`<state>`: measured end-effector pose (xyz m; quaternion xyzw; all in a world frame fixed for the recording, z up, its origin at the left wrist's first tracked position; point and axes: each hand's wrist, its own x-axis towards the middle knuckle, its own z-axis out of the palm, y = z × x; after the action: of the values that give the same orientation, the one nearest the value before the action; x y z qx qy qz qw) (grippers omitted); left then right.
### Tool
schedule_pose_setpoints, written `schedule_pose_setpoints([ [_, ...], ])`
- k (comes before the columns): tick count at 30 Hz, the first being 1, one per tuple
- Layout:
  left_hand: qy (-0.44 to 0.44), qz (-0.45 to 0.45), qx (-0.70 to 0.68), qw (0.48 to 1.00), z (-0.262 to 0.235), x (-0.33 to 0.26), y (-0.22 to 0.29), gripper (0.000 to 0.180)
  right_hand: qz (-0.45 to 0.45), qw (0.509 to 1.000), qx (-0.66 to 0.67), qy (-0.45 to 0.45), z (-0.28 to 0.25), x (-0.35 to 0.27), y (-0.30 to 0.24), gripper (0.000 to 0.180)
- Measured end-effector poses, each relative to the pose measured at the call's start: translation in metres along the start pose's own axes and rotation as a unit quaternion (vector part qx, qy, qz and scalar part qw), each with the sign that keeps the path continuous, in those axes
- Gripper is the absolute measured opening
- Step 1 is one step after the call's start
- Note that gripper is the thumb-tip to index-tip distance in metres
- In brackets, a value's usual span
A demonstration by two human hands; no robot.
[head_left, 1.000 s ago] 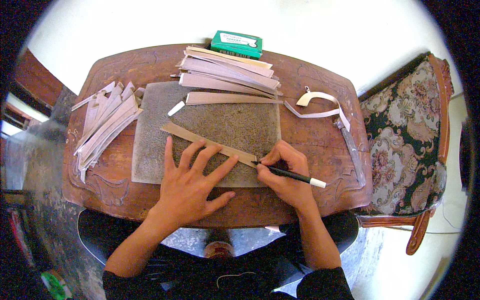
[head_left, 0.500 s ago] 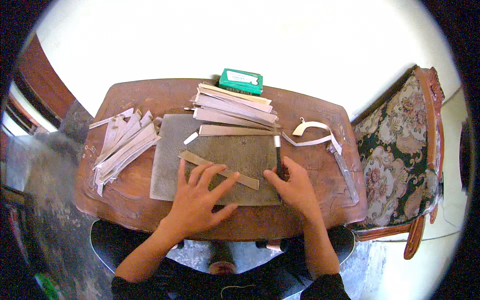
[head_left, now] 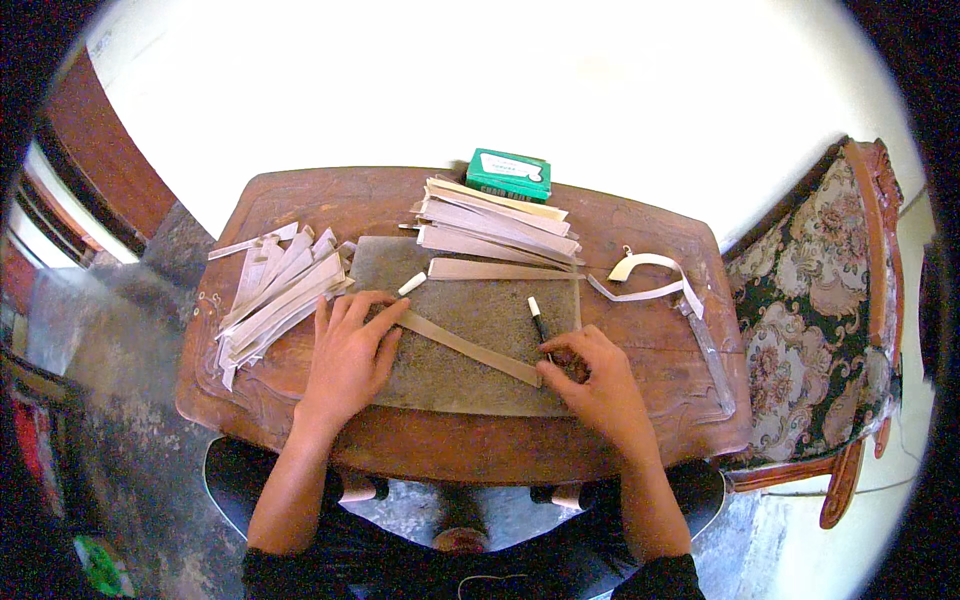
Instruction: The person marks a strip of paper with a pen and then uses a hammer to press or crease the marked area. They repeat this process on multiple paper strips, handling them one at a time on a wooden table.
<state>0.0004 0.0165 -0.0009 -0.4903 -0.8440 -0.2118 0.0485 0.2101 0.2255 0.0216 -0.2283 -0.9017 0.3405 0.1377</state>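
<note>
A narrow brown strip (head_left: 468, 348) lies slantwise on the dark grey rectangular board (head_left: 440, 392). At its upper left end is my left hand (head_left: 348, 350), fingers stretched out and the fingertips touching the strip. My right hand (head_left: 592, 375) is closed round a black marker pen (head_left: 541, 325), whose white end points away from me. The fingertips of that hand are at the strip's lower right end. A small white pen cap (head_left: 411, 284) rests on the board near my left fingertips.
Pale strips are piled at the back (head_left: 495, 225) of the wooden table (head_left: 450, 440), and more strips (head_left: 285, 300) lie at the left. Behind stands a green box (head_left: 510, 175). A curled white band (head_left: 655, 262) lies at the right, near a flowered chair (head_left: 800, 310).
My left hand has shifted left to the strip's far end. The pen has tilted and moved closer to the strip's right end. The whole view has shifted slightly.
</note>
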Motion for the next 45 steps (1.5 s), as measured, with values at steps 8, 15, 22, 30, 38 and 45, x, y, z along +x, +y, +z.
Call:
schedule_pose_setpoints([
  [8, 0.008, -0.008, -0.051, 0.999, 0.005, 0.003, -0.003, 0.035, -0.041, 0.999, 0.019, -0.012, 0.011, -0.005, 0.002, 0.016],
  [15, -0.031, 0.003, -0.182, 0.983, -0.011, 0.004, 0.0, 0.039, 0.019, 0.991, 0.124, -0.034, -0.007, -0.004, 0.008, 0.019],
  [22, -0.073, -0.005, -0.318, 0.945, -0.024, 0.006, 0.016, 0.033, 0.096, 0.974, 0.207, 0.018, -0.019, -0.004, 0.022, 0.017],
  [30, -0.049, 0.015, -0.288, 0.956, -0.013, 0.032, 0.008, 0.031, 0.034, 0.969, 0.236, 0.069, -0.027, 0.028, 0.035, 0.013],
  [38, 0.047, 0.043, -0.186, 0.98, 0.004, 0.13, -0.016, 0.029, 0.011, 0.965, 0.242, 0.102, -0.046, 0.129, 0.045, 0.023],
  [45, 0.015, 0.045, -0.134, 0.99, 0.017, 0.156, -0.032, 0.026, 0.046, 0.979, 0.169, 0.104, -0.025, 0.161, 0.066, 0.023],
])
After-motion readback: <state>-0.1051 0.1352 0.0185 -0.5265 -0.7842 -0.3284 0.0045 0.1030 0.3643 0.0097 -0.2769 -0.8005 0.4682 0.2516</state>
